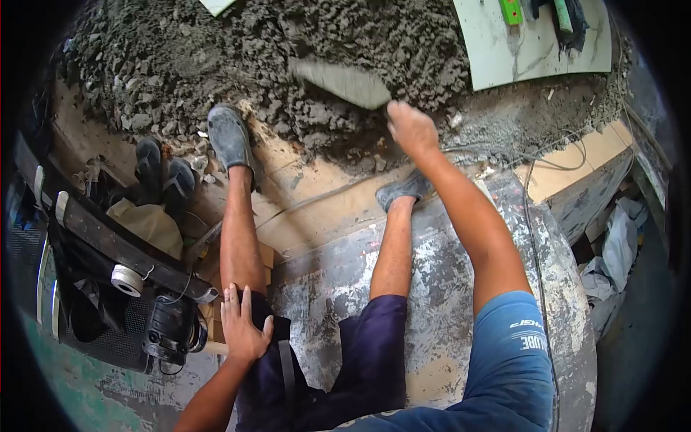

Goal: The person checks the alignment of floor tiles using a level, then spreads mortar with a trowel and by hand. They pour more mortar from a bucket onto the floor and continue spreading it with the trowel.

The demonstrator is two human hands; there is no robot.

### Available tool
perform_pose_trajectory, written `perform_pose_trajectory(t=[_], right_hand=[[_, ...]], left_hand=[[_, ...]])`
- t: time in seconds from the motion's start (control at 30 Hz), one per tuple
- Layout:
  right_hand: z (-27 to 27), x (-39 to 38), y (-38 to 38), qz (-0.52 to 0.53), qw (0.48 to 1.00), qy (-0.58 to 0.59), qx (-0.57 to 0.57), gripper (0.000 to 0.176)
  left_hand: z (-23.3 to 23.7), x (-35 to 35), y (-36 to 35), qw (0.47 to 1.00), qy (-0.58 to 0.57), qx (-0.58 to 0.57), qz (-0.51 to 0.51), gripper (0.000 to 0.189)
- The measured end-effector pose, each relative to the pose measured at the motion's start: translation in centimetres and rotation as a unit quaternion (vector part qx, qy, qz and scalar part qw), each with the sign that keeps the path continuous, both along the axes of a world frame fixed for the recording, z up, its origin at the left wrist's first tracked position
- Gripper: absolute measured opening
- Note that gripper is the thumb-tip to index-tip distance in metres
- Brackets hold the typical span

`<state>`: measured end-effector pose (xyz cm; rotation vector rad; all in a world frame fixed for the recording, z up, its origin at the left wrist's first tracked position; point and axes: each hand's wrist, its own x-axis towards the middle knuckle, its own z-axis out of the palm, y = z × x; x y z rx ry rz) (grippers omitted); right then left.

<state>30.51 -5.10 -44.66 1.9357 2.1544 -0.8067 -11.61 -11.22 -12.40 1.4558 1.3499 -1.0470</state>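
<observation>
My right hand point(414, 131) is closed round the handle end of a trowel point(344, 83), whose long, mortar-smeared blade points left over a heap of damp grey mortar point(180, 61). The blade looks slightly blurred, and the handle is hidden inside the fist. Lower down on the left, my left hand point(243, 324) lies flat on my left knee, fingers spread, holding nothing. My two feet, in grey shoes, rest near the lower edge of the heap.
A pale board point(497, 54) with a green tool point(511, 11) lies at the upper right. Dark sandals point(149, 165), a white roll point(127, 280) and a black chair-like frame point(108, 245) are on the left. A cable point(533, 216) runs down the right side.
</observation>
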Motion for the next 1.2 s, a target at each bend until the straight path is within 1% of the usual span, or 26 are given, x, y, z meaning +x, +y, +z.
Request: perform_pose_trajectory(t=[0.03, 0.1, 0.23, 0.27, 0.3, 0.33, 0.4, 0.43, 0.47, 0.53, 0.6, 0.63, 0.67, 0.73, 0.77, 0.8, 0.87, 0.9, 1.0, 1.03, 1.2], right_hand=[[0.6, -0.1, -1.0, 0.024, 0.999, -0.007, -0.029, 0.026], [1.7, 0.5, -3.5, 0.089, 0.994, -0.031, -0.049, 0.022], [4.0, 2.0, -4.3, 0.093, 0.993, -0.01, -0.067, 0.018], [4.4, 2.3, -4.1, 0.111, 0.991, 0.023, -0.074, 0.016], [4.9, 2.3, -3.5, 0.129, 0.987, 0.055, -0.084, 0.015], [5.0, 2.1, -2.7, 0.128, 0.987, 0.055, -0.084, 0.015], [4.5, 1.8, -0.5, 0.234, 0.964, 0.05, -0.12, 0.017], [3.6, 1.2, 0.6, 0.253, 0.958, 0.014, -0.133, 0.02], [2.6, 0.8, 2.1, 0.237, 0.957, 0.008, -0.17, 0.019], [3.2, 0.0, 6.8, 0.26, 0.947, -0.009, -0.19, 0.02], [3.4, -0.3, 9.6, 0.203, 0.958, -0.018, -0.204, 0.025], [4.5, -0.6, 11.6, 0.164, 0.96, -0.039, -0.225, 0.029], [4.6, 0.0, 12.4, 0.138, 0.974, -0.031, -0.178, 0.028], [4.8, 1.3, 14.3, 0.13, 0.977, -0.043, -0.161, 0.027], [5.2, 1.7, 14.9, 0.102, 0.976, -0.045, -0.186, 0.028], [5.3, 2.1, 15.1, 0.099, 0.978, -0.048, -0.18, 0.028], [5.7, 2.7, 14.8, 0.007, 0.981, -0.048, -0.185, 0.031], [6.4, 2.6, 15.4, -0.042, 0.97, -0.06, -0.234, 0.033], [6.6, 2.7, 15.4, -0.067, 0.965, -0.071, -0.243, 0.034], [6.5, 2.9, 15.6, -0.072, 0.959, -0.075, -0.264, 0.036], [6.4, 4.0, 15.6, -0.121, 0.958, -0.074, -0.25, 0.039]], left_hand=[[0.0, -0.1, 0.0, 1.0, -0.003, 0.003, 0.003, 0.085], [0.2, -0.3, 0.1, 1.0, -0.006, 0.002, 0.005, 0.085], [0.1, -0.4, 0.4, 1.0, -0.009, -0.001, 0.013, 0.085], [0.0, -0.5, 0.4, 1.0, -0.007, -0.006, 0.017, 0.085], [0.0, -0.6, 0.3, 1.0, -0.011, -0.003, 0.018, 0.085], [0.1, -0.7, 0.3, 1.0, -0.011, -0.004, 0.018, 0.085], [-0.1, -0.7, 0.3, 1.0, -0.017, -0.007, 0.018, 0.086], [-0.1, -0.8, 0.2, 1.0, -0.019, -0.003, 0.023, 0.085], [0.0, -0.9, 0.1, 1.0, -0.02, -0.001, 0.023, 0.085], [0.0, -0.9, 0.1, 0.999, -0.021, 0.001, 0.029, 0.085], [0.0, -0.9, 0.2, 0.999, -0.022, 0.004, 0.029, 0.085], [0.1, -0.9, 0.1, 0.999, -0.021, 0.003, 0.029, 0.085], [0.0, -0.9, 0.1, 0.999, -0.022, 0.003, 0.03, 0.085], [0.0, -0.8, 0.2, 0.999, -0.022, 0.005, 0.026, 0.085], [0.1, -0.8, 0.3, 0.999, -0.02, -0.001, 0.03, 0.086], [0.1, -0.8, 0.3, 0.999, -0.019, -0.004, 0.035, 0.086], [0.0, -0.7, 0.3, 0.999, -0.019, -0.001, 0.034, 0.087], [0.0, -0.8, 0.3, 0.999, -0.019, -0.002, 0.035, 0.087], [0.0, -1.0, 0.0, 0.999, -0.018, -0.003, 0.033, 0.088], [0.0, -1.1, -0.1, 0.999, -0.019, -0.003, 0.034, 0.088], [0.0, -0.9, 0.1, 0.999, -0.029, 0.01, 0.035, 0.085]])
